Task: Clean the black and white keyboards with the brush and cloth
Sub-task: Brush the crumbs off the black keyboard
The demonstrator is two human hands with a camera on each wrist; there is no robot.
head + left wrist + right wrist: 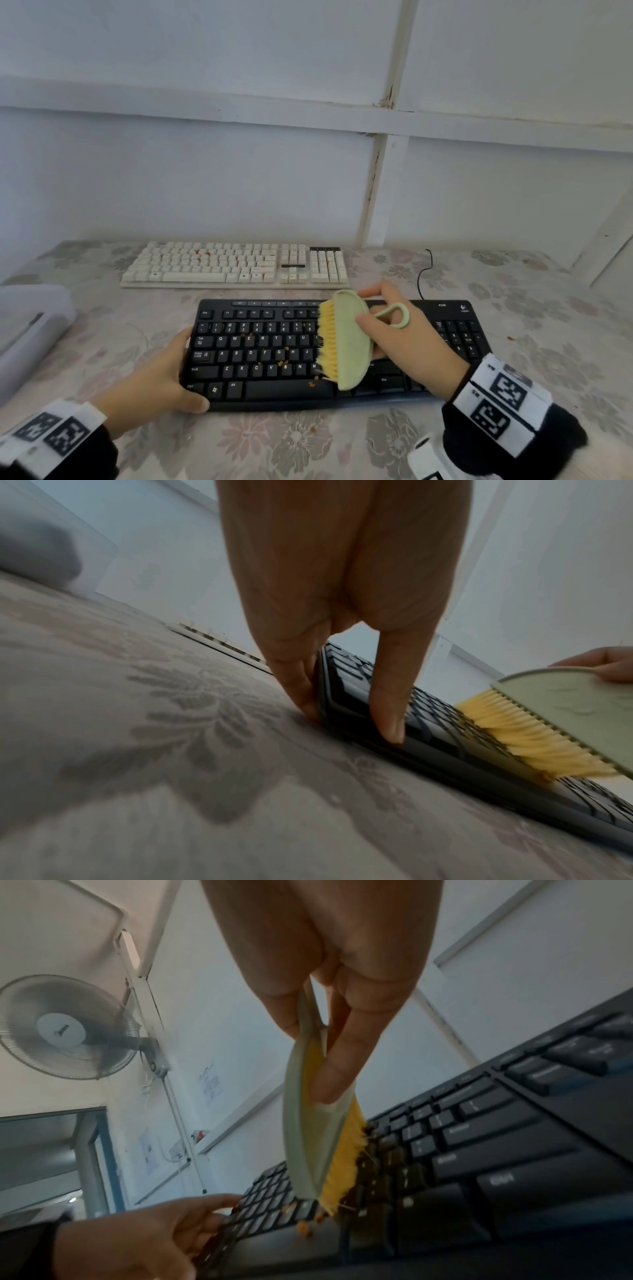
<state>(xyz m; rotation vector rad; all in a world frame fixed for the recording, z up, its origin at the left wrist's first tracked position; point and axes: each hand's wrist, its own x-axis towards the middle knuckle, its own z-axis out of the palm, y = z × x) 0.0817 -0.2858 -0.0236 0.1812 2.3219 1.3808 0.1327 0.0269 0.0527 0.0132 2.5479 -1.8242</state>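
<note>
The black keyboard (260, 353) lies near me on the flowered tablecloth, with orange crumbs (282, 363) scattered over its letter keys. My left hand (161, 377) grips its left front corner, thumb on the front rim and fingers along the side edge (349, 683). My right hand (400, 342) holds a pale green brush (349, 339) by its back and loop handle. The yellow bristles (339, 1172) point left and press on the keys at mid-board. Crumbs (304, 1229) sit just ahead of the bristles. The white keyboard (236, 265) lies behind, with orange specks on it. No cloth is in view.
A translucent plastic box (30, 329) stands at the table's left edge. A black cable (424, 274) runs from the black keyboard toward the white panelled wall (205, 178) right behind the table. One crumb lies on the tablecloth (548, 308) to the right.
</note>
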